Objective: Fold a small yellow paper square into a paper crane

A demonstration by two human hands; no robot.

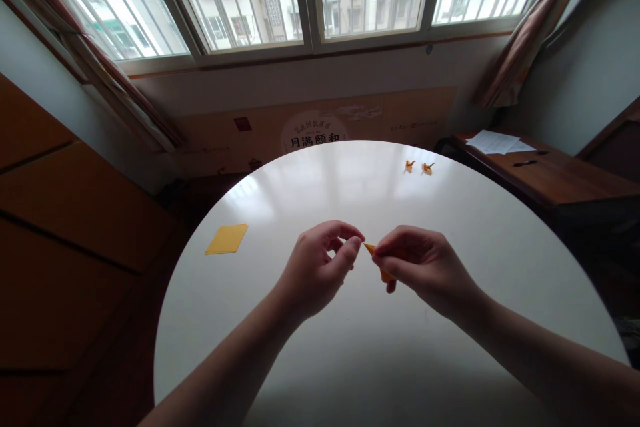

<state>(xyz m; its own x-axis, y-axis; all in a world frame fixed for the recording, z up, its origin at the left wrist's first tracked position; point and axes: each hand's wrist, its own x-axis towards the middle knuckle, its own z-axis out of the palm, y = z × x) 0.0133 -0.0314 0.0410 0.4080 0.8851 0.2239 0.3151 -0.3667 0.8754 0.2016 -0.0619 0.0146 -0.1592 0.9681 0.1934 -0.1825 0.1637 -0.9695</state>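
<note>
With right hand point(425, 259), pinching a pointed folded orange paper piece point(387, 275). With left hand point(319, 268), beside its tip, cannot tell whether gripping.

Two bare hands point(320, 270), slim fingers point(343, 229), uncovered forearms point(233, 357) narrowing toward bare wrists point(289, 303)

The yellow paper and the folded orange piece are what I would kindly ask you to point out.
Yellow paper point(227, 239): head view, middle of the top sheet.
Folded orange piece point(369, 249): head view, its exposed pointed end.
</note>
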